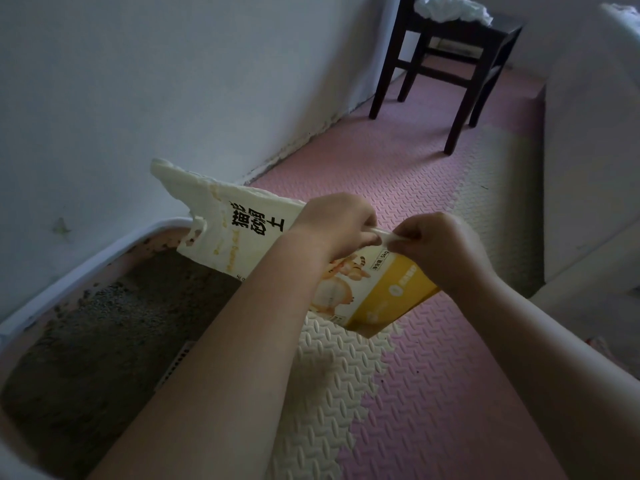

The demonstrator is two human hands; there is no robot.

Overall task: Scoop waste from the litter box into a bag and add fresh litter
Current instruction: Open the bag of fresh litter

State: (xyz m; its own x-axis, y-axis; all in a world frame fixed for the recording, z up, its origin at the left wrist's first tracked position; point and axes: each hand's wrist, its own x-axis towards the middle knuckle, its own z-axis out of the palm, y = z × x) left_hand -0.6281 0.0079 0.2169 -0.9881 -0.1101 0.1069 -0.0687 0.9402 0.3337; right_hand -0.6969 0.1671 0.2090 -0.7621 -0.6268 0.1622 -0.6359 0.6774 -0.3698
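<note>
Low at the left, the litter box (pixel 156 227) holds grey litter (pixel 104 323), and beyond it the left hand (pixel 334 225) and right hand (pixel 440 247) each pinch a white edge of the litter bag (pixel 242 244), its torn mouth over the box: best tilt slowly, keeping that mouth inside the rim.

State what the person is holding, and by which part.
A litter bag, tipped with its torn end over the litter box. The left grip and right grip both pinch its upper edge, toward the yellow end.
</note>
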